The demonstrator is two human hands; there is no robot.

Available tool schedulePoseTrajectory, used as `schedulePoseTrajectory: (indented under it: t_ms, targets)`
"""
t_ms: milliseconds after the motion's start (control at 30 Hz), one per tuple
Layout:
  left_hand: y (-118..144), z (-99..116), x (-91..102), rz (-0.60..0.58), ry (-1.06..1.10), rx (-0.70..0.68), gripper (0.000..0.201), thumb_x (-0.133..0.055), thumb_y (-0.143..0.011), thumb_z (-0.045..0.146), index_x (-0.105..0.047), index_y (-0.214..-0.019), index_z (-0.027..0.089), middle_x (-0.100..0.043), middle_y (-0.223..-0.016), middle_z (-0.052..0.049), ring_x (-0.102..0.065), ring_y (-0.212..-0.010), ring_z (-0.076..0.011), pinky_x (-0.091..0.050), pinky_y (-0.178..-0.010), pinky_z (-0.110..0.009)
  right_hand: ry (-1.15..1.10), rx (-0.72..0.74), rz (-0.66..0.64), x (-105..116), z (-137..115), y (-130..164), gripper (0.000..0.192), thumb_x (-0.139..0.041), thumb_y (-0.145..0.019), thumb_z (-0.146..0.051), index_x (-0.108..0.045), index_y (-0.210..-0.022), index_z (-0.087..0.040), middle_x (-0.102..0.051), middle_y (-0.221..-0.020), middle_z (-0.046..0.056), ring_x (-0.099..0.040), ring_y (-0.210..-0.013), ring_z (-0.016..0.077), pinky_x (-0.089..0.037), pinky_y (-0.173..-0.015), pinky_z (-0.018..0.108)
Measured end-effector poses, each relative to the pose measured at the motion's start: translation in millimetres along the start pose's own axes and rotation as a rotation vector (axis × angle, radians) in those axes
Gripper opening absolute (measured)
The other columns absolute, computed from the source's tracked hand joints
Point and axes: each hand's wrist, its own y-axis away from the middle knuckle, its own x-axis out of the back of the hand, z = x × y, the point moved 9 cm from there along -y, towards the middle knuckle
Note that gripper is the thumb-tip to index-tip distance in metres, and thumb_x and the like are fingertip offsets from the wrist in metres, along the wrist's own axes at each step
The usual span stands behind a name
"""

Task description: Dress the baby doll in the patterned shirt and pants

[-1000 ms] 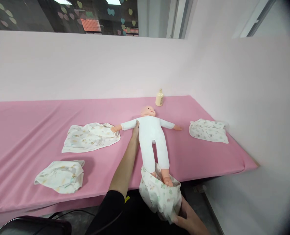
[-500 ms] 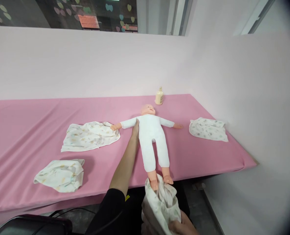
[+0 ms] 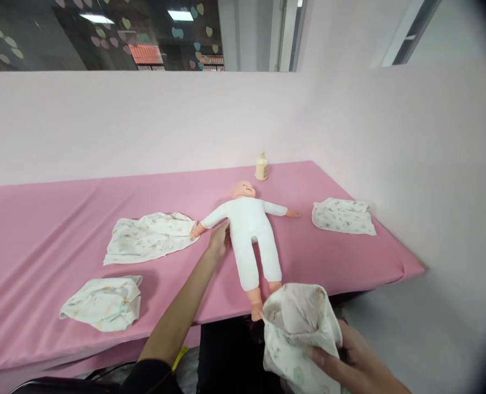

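A baby doll [image 3: 249, 224] with a white cloth body lies on its back, arms spread out, feet at the near edge of the table. My left hand [image 3: 219, 239] rests against the side of its torso, fingers stretched out and partly hidden by the body. In my right hand [image 3: 345, 355] is a white printed baby garment [image 3: 296, 350], gripped at its side with the thumb in front. Its round opening faces up beside the doll's feet and covers one of them. One doll hand lies on the edge of a spread printed garment [image 3: 150, 236] to the left.
A pink sheet [image 3: 177, 194] covers the table. A crumpled printed garment [image 3: 105, 302] lies near the front left, and a folded one [image 3: 343, 216] at the right. A cream pump bottle [image 3: 262, 168] stands behind the doll's head. White walls [image 3: 144, 126] border the back and right.
My left hand has slid down from the doll's armpit to its side. My right hand has raised the garment and moved it rightward off the doll's feet, its opening now showing wide.
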Motion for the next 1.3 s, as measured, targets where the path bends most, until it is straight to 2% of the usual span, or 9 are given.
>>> schedulePoseTrajectory:
  t_ms: [133, 267, 333, 533, 633, 867, 1100, 1200, 1300]
  targets:
    - [66.3, 22.0, 30.8, 0.172, -0.063, -0.149, 0.043, -0.062, -0.085, 0.053, -0.062, -0.112, 0.020, -0.062, -0.121, -0.011, -0.057, -0.116, -0.0264, -0.042, -0.104, -0.044, 0.054, 0.152, -0.049, 6.3, -64.7, -26.5, 0.034, -0.064, -0.085, -0.048, -0.068, -0.098, -0.017, -0.068, -0.091, 0.005, -0.063, -0.083, 0.0211, -0.053, -0.072, 0.028]
    - [151.2, 58.8, -41.6, -0.563, -0.171, -0.361, 0.042, -0.065, -0.085, 0.047, -0.062, -0.118, 0.021, -0.058, -0.125, -0.011, -0.055, -0.115, -0.0236, -0.043, -0.100, -0.038, -0.014, 0.140, 0.025, 8.4, -99.8, -45.9, 0.037, -0.065, -0.083, -0.052, -0.065, -0.092, -0.016, -0.068, -0.081, 0.004, -0.064, -0.072, 0.0186, -0.053, -0.060, 0.025]
    - [170.0, 68.8, -58.2, -0.667, -0.275, -0.339, 0.040, -0.071, -0.080, 0.044, -0.063, -0.113, 0.021, -0.059, -0.118, -0.008, -0.056, -0.107, -0.0209, -0.044, -0.095, -0.034, -0.007, 0.135, 0.049, 10.3, -110.0, -49.3, 0.038, -0.066, -0.081, -0.054, -0.064, -0.089, -0.016, -0.067, -0.076, 0.004, -0.064, -0.067, 0.0181, -0.052, -0.056, 0.025]
    - [159.1, 105.5, -48.0, -0.671, -0.512, -0.240, 0.032, -0.068, -0.082, 0.046, -0.058, -0.086, 0.017, -0.060, -0.094, -0.002, -0.054, -0.085, -0.0145, -0.044, -0.077, -0.027, 0.116, 0.258, 0.284, 69.0, -135.0, -44.7, 0.058, -0.074, -0.076, -0.046, -0.054, -0.125, -0.023, -0.061, -0.069, -0.001, -0.058, -0.056, 0.0160, -0.047, -0.043, 0.024]
    - [156.2, 138.7, -36.7, -0.748, -0.639, -0.286, 0.030, -0.066, -0.084, 0.046, -0.057, -0.089, 0.018, -0.058, -0.091, -0.001, -0.053, -0.084, -0.0135, -0.042, -0.075, -0.026, 0.131, 0.307, 0.177, 89.7, -137.2, -51.4, 0.084, -0.078, -0.072, -0.037, -0.038, -0.145, -0.028, -0.055, -0.065, -0.004, -0.053, -0.052, 0.0151, -0.043, -0.040, 0.024]
    - [153.2, 223.1, -27.1, -0.752, -0.978, -0.516, 0.022, -0.060, -0.089, 0.040, -0.054, -0.083, 0.020, -0.057, -0.084, 0.000, -0.050, -0.078, -0.0126, -0.037, -0.069, -0.023, 0.361, 0.322, -0.121, 97.5, -140.6, -65.5, 0.034, -0.078, -0.071, -0.031, -0.072, -0.104, -0.027, -0.064, -0.079, 0.001, -0.056, -0.066, 0.0150, -0.044, -0.050, 0.022]
    - [174.2, 247.9, -39.2, -0.898, -1.036, -0.492, 0.011, -0.056, -0.092, 0.030, -0.060, -0.099, 0.023, -0.065, -0.100, -0.003, -0.056, -0.084, -0.0144, -0.042, -0.074, -0.024, 0.568, 0.345, -0.318, 70.3, -146.9, -61.4, 0.027, -0.075, -0.076, -0.040, -0.067, -0.099, -0.026, -0.069, -0.095, 0.002, -0.063, -0.085, 0.0201, -0.050, -0.069, 0.028]
    - [175.0, 257.3, -41.1, -0.871, -1.078, -0.513, 0.011, -0.056, -0.091, 0.030, -0.062, -0.098, 0.024, -0.065, -0.095, -0.002, -0.056, -0.079, -0.0137, -0.042, -0.070, -0.023, 0.601, 0.425, -0.184, 78.3, -156.9, -69.6, 0.025, -0.075, -0.076, -0.043, -0.065, -0.089, -0.024, -0.067, -0.085, 0.002, -0.061, -0.075, 0.0173, -0.046, -0.060, 0.026]
    - [162.4, 278.3, -36.9, -0.679, -1.167, -0.617, 0.013, -0.059, -0.090, 0.035, -0.061, -0.090, 0.022, -0.063, -0.082, 0.000, -0.053, -0.069, -0.0118, -0.039, -0.061, -0.022, 0.629, 0.539, 0.214, 117.3, -186.2, -71.4, 0.028, -0.073, -0.077, -0.046, -0.060, -0.076, -0.021, -0.061, -0.069, 0.001, -0.052, -0.060, 0.0139, -0.038, -0.050, 0.024]
